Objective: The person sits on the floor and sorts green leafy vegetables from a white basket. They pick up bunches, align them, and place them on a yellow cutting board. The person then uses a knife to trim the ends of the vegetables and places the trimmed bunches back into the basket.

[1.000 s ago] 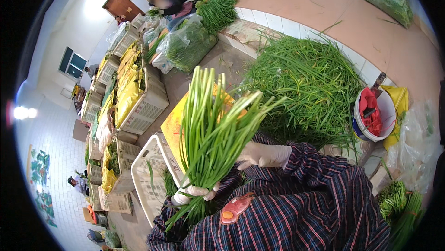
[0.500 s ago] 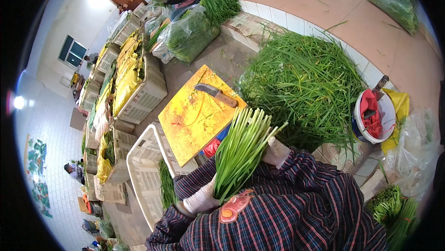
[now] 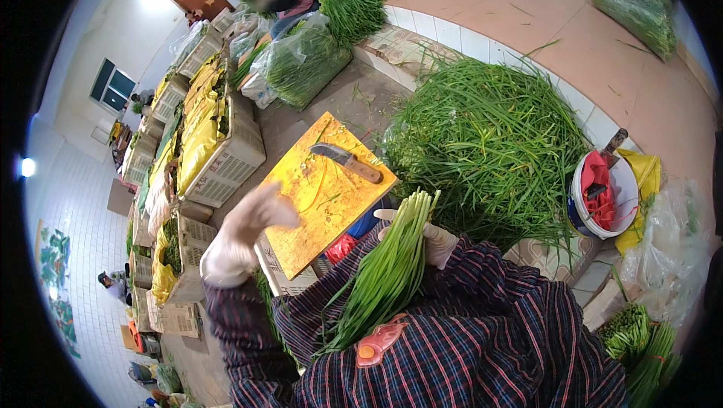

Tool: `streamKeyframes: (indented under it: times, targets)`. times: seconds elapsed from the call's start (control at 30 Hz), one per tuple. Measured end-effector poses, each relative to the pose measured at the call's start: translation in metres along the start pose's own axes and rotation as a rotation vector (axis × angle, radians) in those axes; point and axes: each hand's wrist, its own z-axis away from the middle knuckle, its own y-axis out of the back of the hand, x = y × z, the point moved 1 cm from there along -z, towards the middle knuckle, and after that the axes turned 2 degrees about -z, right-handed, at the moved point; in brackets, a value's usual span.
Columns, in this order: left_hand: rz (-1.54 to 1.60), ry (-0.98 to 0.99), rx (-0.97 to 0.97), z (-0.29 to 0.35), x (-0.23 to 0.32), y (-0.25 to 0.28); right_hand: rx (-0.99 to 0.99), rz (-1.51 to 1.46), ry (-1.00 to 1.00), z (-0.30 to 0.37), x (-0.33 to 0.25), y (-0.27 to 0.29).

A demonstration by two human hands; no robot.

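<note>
Bundle of long green chive-like stalks point(image 3: 384, 272) now lies slanted against the person's chest, cut ends up toward the board, tips trailing down over the plaid sleeve. Half a second ago the left hand gripped its lower end; that grip is gone.

Right hand point(image 3: 433, 241), in a pale thin glove, closed around the bundle's upper part and carrying it alone.

Left hand point(image 3: 245, 238), same pale glove, has let go and risen; it hangs open, fingers loosely spread, holding nothing, over the left edge of the yellow-orange worn cutting board point(image 3: 325, 189). Reads as a handover: bundle gathered and evened, one hand freed for something else.

Brown-handled broad-bladed knife point(image 3: 346, 161) lies flat near the board's far corner, well apart from both hands. The board's near half is bare apart from a few green scraps.

Right of the board: a large loose heap of the same green stalks point(image 3: 489, 137), its near fringe just beside the bundle's cut ends. Beyond, a white round plastic bucket with red cloth inside point(image 3: 602, 197).

Left of the board: white slatted plastic crates with yellow liners point(image 3: 218, 155), close under the raised hand, so little sideways room there. The freest space is above the board.
</note>
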Motion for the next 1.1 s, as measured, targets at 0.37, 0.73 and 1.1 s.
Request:
streamKeyframes:
  times: [0.37, 0.73, 1.1]
  targets:
    - [1.080, 0.447, -0.101, -0.052, -0.177, -0.147, 0.408, 0.304, 0.424, 0.009, -0.021, 0.033]
    - [1.046, 0.451, -0.226, -0.080, -0.163, -0.147, 0.278, 1.109, -0.026, 0.007, -0.122, 0.039]
    - [0.955, 0.425, -0.284, -0.084, -0.167, -0.146, 0.143, 1.238, -0.045, -0.031, -0.083, 0.049]
